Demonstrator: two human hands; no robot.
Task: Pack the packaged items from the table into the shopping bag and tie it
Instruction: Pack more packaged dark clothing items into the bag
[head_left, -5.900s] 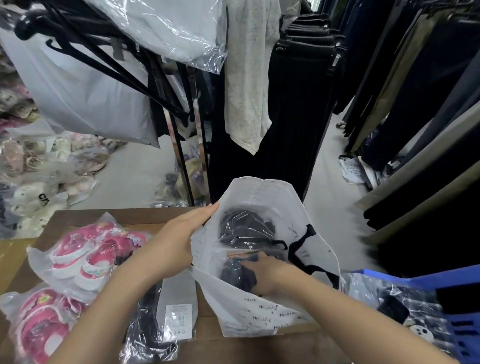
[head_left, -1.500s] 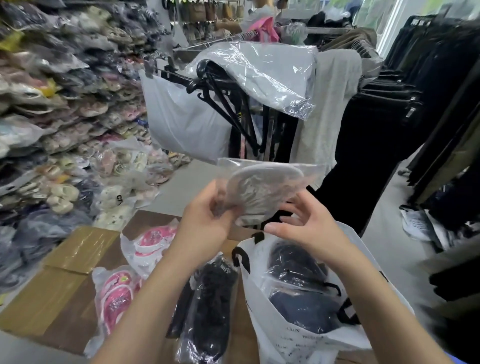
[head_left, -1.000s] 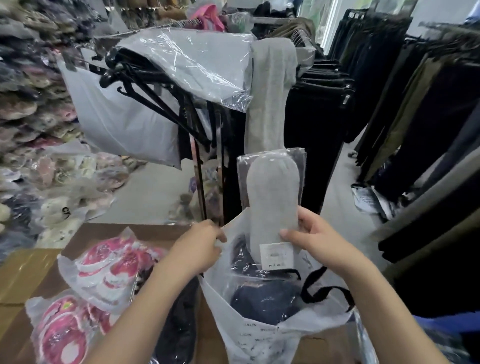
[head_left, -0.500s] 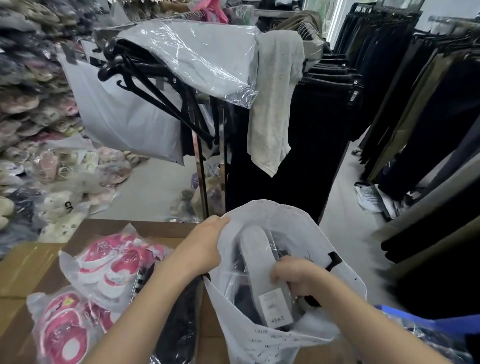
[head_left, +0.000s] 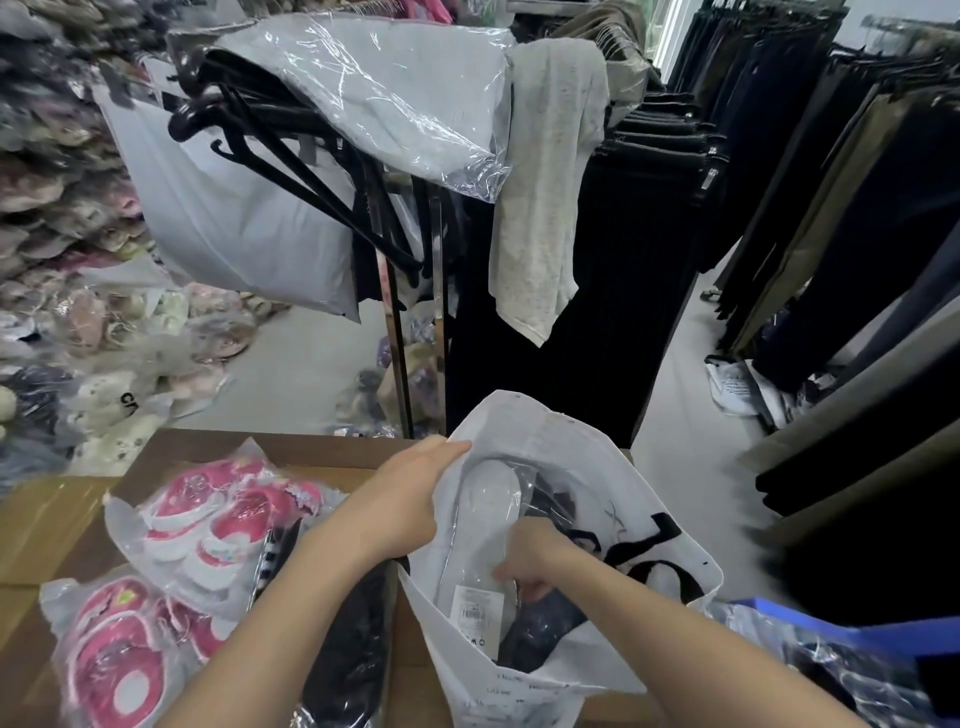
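Entry, packing step: we are seating the grey pack (head_left: 483, 519) inside the shopping bag (head_left: 654, 483), which is standing on the worktop (head_left: 291, 448). Our left hand (head_left: 410, 501) is gripping the bag's left rim and pulling the mouth wide. Our right hand (head_left: 532, 564) is reaching down inside the bag, fingers curled on the grey pack's labelled end. To do this well, we are judging that the left hand should be drawing the rim taut and high while the right is sliding the pack flat against the bag's left wall, so the next packs are not catching on it. Counting outward from the bag:

- inside it, one grey pack, plus dark packs (head_left: 545, 623) beneath, their number hidden;
- just left of it, one black pack (head_left: 353, 639);
- farther left, two pink packs (head_left: 218, 525);
- right of it, one blue basket (head_left: 893, 636).

The black handles (head_left: 665, 530) are hanging untied.
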